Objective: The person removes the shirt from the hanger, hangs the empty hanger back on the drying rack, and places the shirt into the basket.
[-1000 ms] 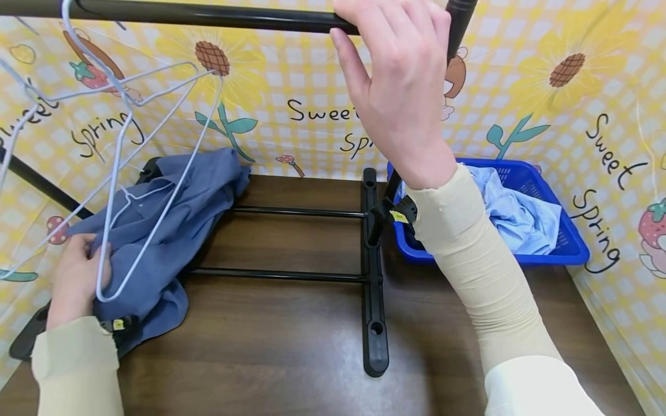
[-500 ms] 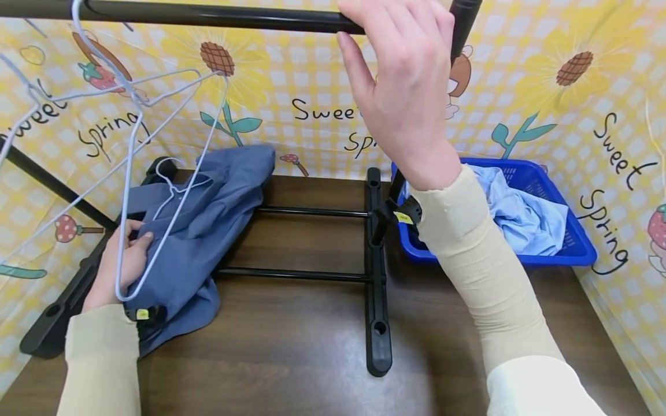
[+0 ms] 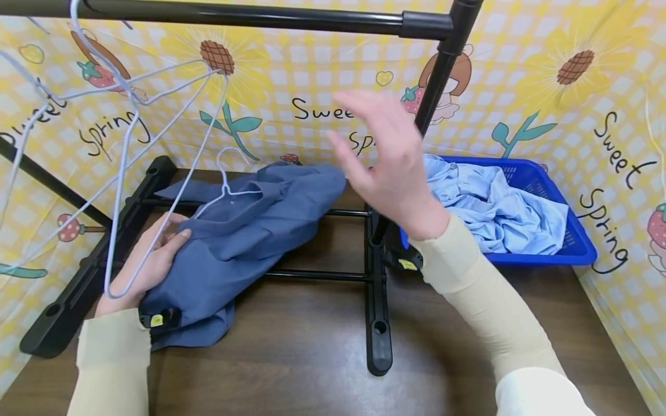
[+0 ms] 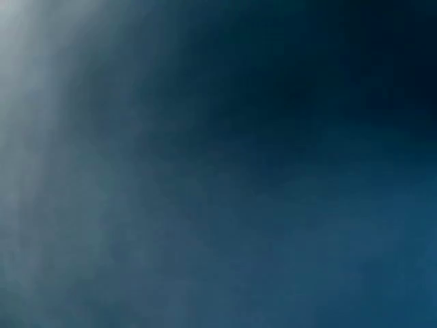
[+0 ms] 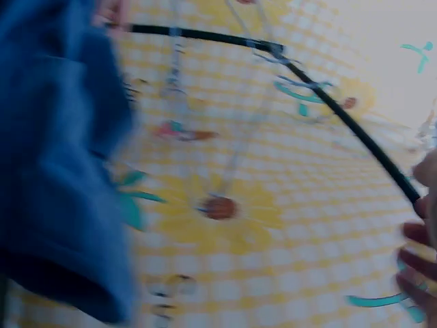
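Observation:
A slate-blue shirt (image 3: 244, 237) is held over the lower rails by my left hand (image 3: 153, 257), whose fingers and thumb grip it near the neck opening. A white hanger (image 3: 225, 182) sits inside that opening, its hook pointing up. My right hand (image 3: 392, 162) is blurred, in the air below the top bar (image 3: 260, 16), thumb and fingers spread and holding nothing. In the right wrist view the shirt (image 5: 61, 157) fills the left side and fingers (image 5: 415, 270) show at the right edge. The left wrist view is only a dark blue blur.
White hangers (image 3: 125, 144) hang from the bar at the left, in front of the left hand. The black rack's feet (image 3: 378, 323) stand on the brown wooden surface (image 3: 291, 358). A blue basket (image 3: 580, 248) at the right contains light-blue clothing (image 3: 499, 202).
My right hand has let go of the top bar and come down. My left hand has moved right with the slate-blue shirt and its hanger, which now reach further across the lower rails.

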Demonstrator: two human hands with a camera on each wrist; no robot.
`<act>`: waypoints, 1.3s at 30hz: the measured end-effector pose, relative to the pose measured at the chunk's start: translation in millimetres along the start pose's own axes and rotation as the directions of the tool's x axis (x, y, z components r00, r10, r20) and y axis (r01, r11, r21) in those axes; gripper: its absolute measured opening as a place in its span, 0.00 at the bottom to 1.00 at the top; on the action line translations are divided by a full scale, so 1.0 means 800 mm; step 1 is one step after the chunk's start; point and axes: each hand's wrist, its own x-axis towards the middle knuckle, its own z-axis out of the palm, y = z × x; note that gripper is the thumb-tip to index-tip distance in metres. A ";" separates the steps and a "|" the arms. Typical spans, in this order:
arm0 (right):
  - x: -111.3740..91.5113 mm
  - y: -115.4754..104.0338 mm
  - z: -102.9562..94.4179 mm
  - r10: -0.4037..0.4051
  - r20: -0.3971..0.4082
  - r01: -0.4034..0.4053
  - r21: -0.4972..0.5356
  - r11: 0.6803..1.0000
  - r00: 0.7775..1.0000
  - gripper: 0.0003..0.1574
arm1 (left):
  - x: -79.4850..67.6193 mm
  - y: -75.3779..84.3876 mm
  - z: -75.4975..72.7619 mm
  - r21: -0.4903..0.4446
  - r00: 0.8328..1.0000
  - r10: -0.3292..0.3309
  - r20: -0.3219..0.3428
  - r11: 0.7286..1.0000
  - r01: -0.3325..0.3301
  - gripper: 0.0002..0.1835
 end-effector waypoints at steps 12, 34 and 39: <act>-0.127 0.009 0.004 0.459 0.826 -0.550 -0.229 0.803 0.327 0.40 | -0.011 0.051 0.007 -0.049 0.975 0.181 0.129 0.983 -0.176 0.09; -0.099 -0.077 -0.191 0.175 0.962 -0.622 -0.008 0.783 0.209 0.20 | -0.034 0.183 0.007 -0.261 0.877 0.378 0.297 0.915 -0.307 0.16; -0.093 -0.082 -0.212 0.111 0.941 -0.615 0.118 0.780 0.320 0.20 | -0.034 0.213 0.007 -0.272 0.854 0.435 0.286 0.891 -0.363 0.18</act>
